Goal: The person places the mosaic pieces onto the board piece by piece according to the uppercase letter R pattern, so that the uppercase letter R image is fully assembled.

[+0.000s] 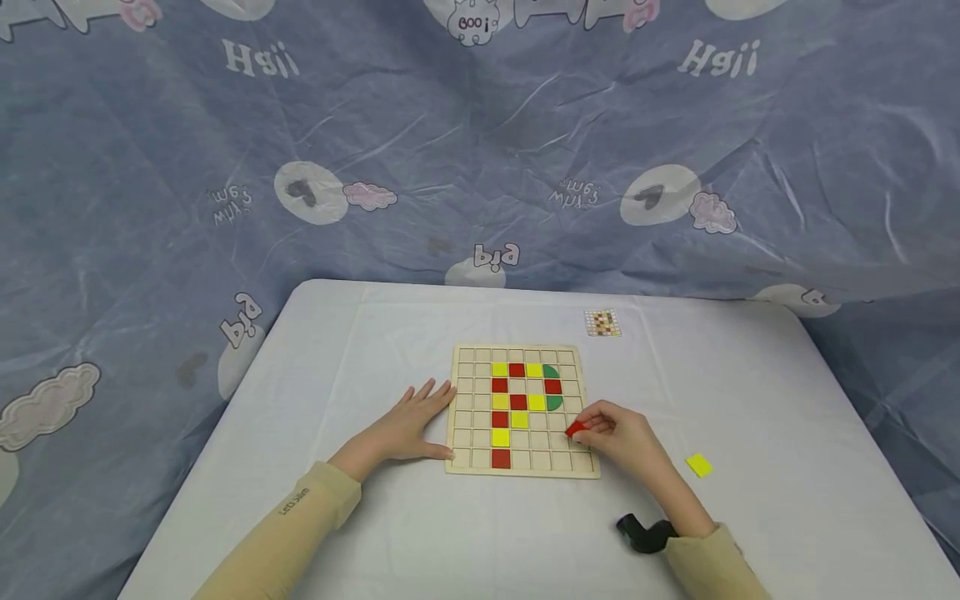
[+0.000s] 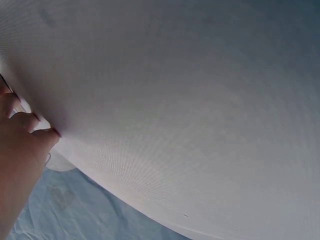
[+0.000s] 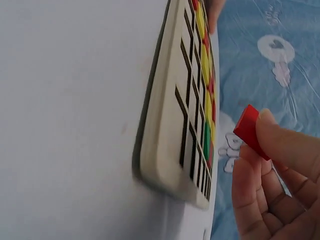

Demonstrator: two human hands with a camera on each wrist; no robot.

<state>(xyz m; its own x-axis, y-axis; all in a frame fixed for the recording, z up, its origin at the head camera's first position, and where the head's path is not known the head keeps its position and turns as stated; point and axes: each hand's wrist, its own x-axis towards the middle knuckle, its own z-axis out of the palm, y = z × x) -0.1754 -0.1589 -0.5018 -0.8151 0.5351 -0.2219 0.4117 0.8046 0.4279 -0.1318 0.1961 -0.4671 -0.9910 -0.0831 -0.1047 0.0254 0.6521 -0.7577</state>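
A wooden grid board (image 1: 465, 425) lies on the white table, with red, yellow and green tiles set in some of its squares. My left hand (image 1: 408, 425) rests at the board's left edge, its fingers spread and straight. Over the board's lower right part, my right hand (image 1: 618, 433) pinches a red tile (image 3: 248, 127) between thumb and fingers. In the right wrist view that tile is held apart from the board. A loose yellow tile (image 1: 699, 465) lies on the table to the right of my right hand.
A small card with a coloured grid pattern (image 1: 603, 322) lies behind the board. Near my right sleeve sits a black curved object (image 1: 643, 533), its kind unclear. A blue-grey printed cloth (image 1: 480, 150) hangs behind the table.
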